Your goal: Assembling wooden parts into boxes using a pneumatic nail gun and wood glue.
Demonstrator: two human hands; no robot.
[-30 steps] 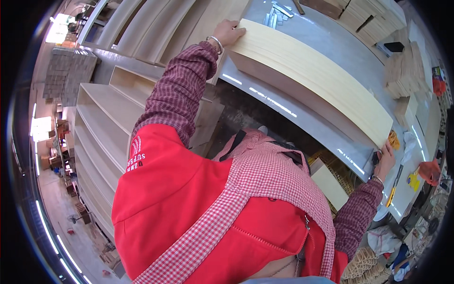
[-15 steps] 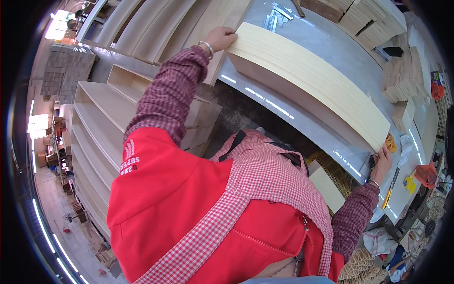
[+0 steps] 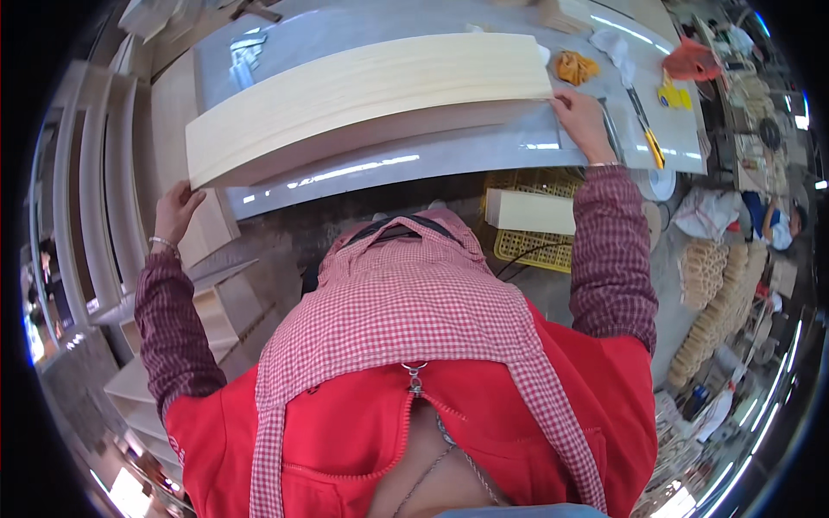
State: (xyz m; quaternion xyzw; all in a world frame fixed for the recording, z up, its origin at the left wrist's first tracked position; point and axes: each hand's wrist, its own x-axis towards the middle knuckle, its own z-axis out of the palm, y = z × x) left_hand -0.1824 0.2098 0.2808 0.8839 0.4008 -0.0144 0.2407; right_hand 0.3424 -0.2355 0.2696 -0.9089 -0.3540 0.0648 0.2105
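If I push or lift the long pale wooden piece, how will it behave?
The long pale wooden piece is probably stiff: its broad top meets a deep side along a crisp edge. It may slide readily, since the grey tabletop looks smooth and shiny. Lifted at one end, it would likely swing, given its length.

Arms (image 3: pixel 611 250) spread forward, left hand (image 3: pixel 175 214) and right hand (image 3: pixel 585 126) are well apart, fingers (image 3: pixel 182 194) bent.

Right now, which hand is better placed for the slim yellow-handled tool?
Probably the right hand, nearer the tool; the left hand is at the left end of the long pale wooden piece.
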